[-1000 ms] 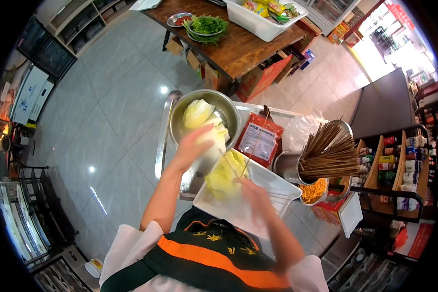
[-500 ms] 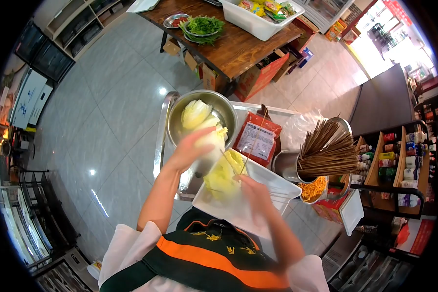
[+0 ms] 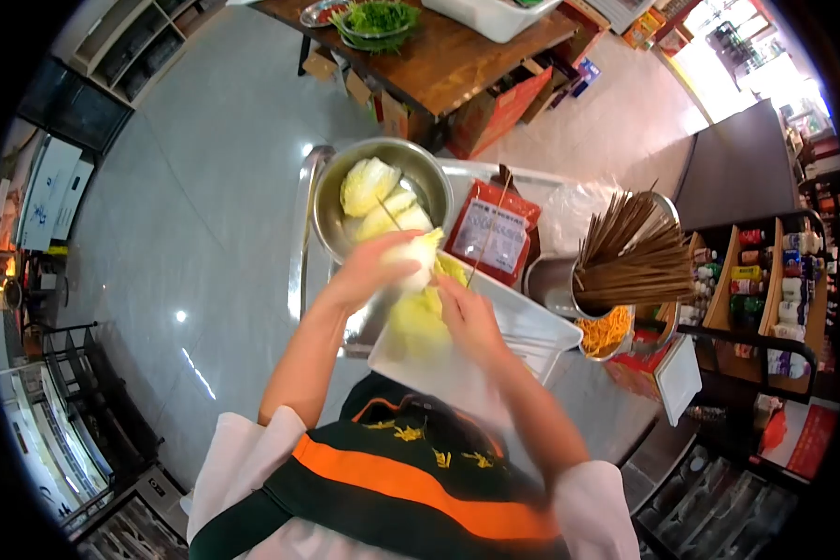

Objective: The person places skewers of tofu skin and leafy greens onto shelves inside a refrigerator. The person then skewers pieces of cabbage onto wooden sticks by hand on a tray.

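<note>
My left hand [image 3: 369,273] is closed round a pale cabbage piece [image 3: 416,258], just over the near rim of the steel bowl [image 3: 322,201]. Against the right side of that piece is my right hand [image 3: 469,319], its fingers pinched on a thin skewer [image 3: 389,214] that slants up to the left past the cabbage. More cabbage [image 3: 371,187] lies in the bowl. Below my hands, yellow-green cabbage leaves [image 3: 418,327] rest in the white tray [image 3: 541,327], beside several thin skewers. A second stick [image 3: 491,224] leans across the red packet.
A red packet [image 3: 491,238] lies right of the bowl. Beyond it, a steel pot [image 3: 549,283] holds many brown sticks [image 3: 633,257]; orange shreds [image 3: 607,331] fill a nearby container. A wooden table [image 3: 420,65] with greens [image 3: 376,22] stands ahead, a bottle shelf [image 3: 763,299] at right.
My right hand has risen to meet the cabbage piece in my left hand. A skewer now shows beyond the piece, over the bowl. The whole view has shifted slightly.
</note>
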Tool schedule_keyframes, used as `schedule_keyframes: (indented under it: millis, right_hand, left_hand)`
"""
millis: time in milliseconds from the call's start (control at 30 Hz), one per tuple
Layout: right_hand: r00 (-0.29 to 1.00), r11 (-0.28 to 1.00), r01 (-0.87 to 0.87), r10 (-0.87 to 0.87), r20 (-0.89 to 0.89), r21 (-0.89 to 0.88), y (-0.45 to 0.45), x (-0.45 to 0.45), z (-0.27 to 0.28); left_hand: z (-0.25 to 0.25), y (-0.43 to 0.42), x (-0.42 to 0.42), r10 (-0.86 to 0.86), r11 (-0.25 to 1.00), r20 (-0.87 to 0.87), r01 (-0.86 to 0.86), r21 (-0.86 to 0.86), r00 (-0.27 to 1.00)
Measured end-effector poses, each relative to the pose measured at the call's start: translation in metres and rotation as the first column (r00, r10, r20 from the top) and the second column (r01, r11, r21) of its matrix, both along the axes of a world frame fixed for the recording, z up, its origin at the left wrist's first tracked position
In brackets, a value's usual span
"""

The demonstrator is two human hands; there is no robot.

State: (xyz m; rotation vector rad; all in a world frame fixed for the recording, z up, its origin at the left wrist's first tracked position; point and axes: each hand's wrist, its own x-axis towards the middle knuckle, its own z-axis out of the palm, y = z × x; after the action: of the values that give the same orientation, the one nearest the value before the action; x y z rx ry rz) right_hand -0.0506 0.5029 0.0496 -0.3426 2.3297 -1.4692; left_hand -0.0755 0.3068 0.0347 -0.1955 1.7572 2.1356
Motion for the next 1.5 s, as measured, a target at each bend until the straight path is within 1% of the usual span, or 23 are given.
schedule_keyframes:
  millis: [100,267,333,467,533,600,633,667,700,733,800,833,900,933,1000,1033,1100,1167,1233,1267,1400,1467,1500]
  right_hand:
    - [0.993,0.992,-0.017,0.031,-0.112,0.122,-0.002,-0.007,-0.001]
    - [0.955,0.992,-0.013,0.050,-0.292,0.129,0.052,-0.001,-0.032]
    - [0.928,0.952,-0.154,0.232,-0.291,0.266,0.084,0.014,-0.044]
    - [0.856,0.928,-0.261,0.349,-0.380,0.265,0.105,0.067,-0.080]
    - [0.812,0.853,-0.322,0.472,-0.344,0.410,0.101,0.088,-0.099]
    - [0.784,0.868,-0.276,0.452,-0.426,0.412,0.092,0.102,-0.121]
    - [0.782,0.881,-0.271,0.436,-0.445,0.387,0.087,0.106,-0.125]
    - [0.780,0.894,-0.267,0.420,-0.465,0.360,0.084,0.110,-0.128]
    - [0.785,0.895,-0.259,0.414,-0.461,0.362,0.082,0.115,-0.130]
    - [0.801,0.879,-0.242,0.420,-0.427,0.411,0.079,0.119,-0.131]
    - [0.829,0.837,-0.214,0.428,-0.359,0.504,0.078,0.126,-0.131]
    - [0.832,0.837,-0.211,0.425,-0.356,0.504,0.080,0.128,-0.131]
    - [0.863,0.927,-0.170,0.304,-0.404,0.335,0.089,0.132,-0.127]
    - [0.865,0.928,-0.167,0.301,-0.402,0.334,0.099,0.135,-0.129]
    - [0.886,0.926,0.187,-0.014,-0.464,0.328,0.127,0.142,-0.135]
    - [0.908,0.888,0.250,-0.076,-0.412,0.387,0.143,0.139,-0.133]
    - [0.921,0.841,0.308,-0.147,-0.360,0.445,0.172,0.130,-0.135]
    - [0.997,0.822,0.064,-0.071,-0.010,0.565,0.188,0.124,-0.142]
    - [0.999,0.842,-0.003,-0.024,0.043,0.539,0.190,0.121,-0.149]
    - [0.995,0.856,-0.072,0.028,0.092,0.512,0.191,0.119,-0.150]
    - [0.995,0.867,-0.084,0.101,-0.008,0.491,0.190,0.117,-0.152]
    - [0.962,0.744,-0.194,0.271,-0.024,0.639,0.188,0.117,-0.161]
    - [0.962,0.745,-0.192,0.270,-0.025,0.639,0.188,0.119,-0.164]
  left_hand:
    - [-0.006,0.009,0.005,0.013,0.999,0.046,-0.011,-0.037,0.999]
    - [-0.003,-0.002,0.025,-0.087,0.996,0.061,0.086,0.022,0.994]
    - [-0.006,-0.018,0.038,-0.141,0.988,0.107,0.132,0.086,0.984]
    - [-0.039,-0.038,0.062,-0.062,0.994,0.177,0.078,-0.080,0.982]
    - [-0.050,-0.033,0.067,0.039,0.964,0.076,-0.018,-0.265,0.996]
    - [-0.050,-0.013,0.070,0.063,0.935,0.033,-0.048,-0.351,0.997]
    - [-0.051,-0.003,0.072,-0.100,0.836,-0.233,-0.045,-0.546,0.967]
    - [-0.051,0.004,0.074,-0.306,0.702,-0.438,-0.111,-0.704,0.845]
    - [-0.062,0.011,0.079,-0.439,0.666,-0.447,-0.052,-0.744,0.779]
    - [-0.060,0.021,0.082,-0.444,0.668,-0.446,-0.045,-0.743,0.777]
    - [-0.053,0.044,0.087,-0.800,0.470,-0.265,0.288,-0.834,0.539]
    - [-0.054,0.049,0.091,-0.802,0.469,-0.264,0.292,-0.833,0.535]
    - [-0.062,0.055,0.097,-0.936,0.253,-0.134,0.357,-0.899,0.326]
    - [-0.070,0.054,0.101,-0.937,0.251,-0.132,0.361,-0.898,0.323]
    - [-0.085,0.047,0.107,-0.905,0.364,-0.279,0.249,-0.898,0.321]
    - [-0.083,0.046,0.107,-0.907,0.361,-0.275,0.253,-0.897,0.320]
    - [-0.075,0.045,0.101,-0.857,0.420,-0.273,0.283,-0.862,0.437]
    - [-0.072,0.041,0.096,-0.842,0.444,-0.293,0.274,-0.853,0.453]
    - [-0.073,0.037,0.094,-0.827,0.467,-0.310,0.264,-0.844,0.469]
    - [-0.077,0.036,0.093,-0.855,0.413,-0.272,0.260,-0.873,0.442]
    - [-0.080,0.039,0.089,-0.903,0.304,-0.194,0.250,-0.919,0.384]
    - [-0.090,0.038,0.090,-0.915,0.277,-0.194,0.201,-0.940,0.353]
    - [-0.095,0.037,0.090,-0.926,0.250,-0.191,0.149,-0.957,0.327]
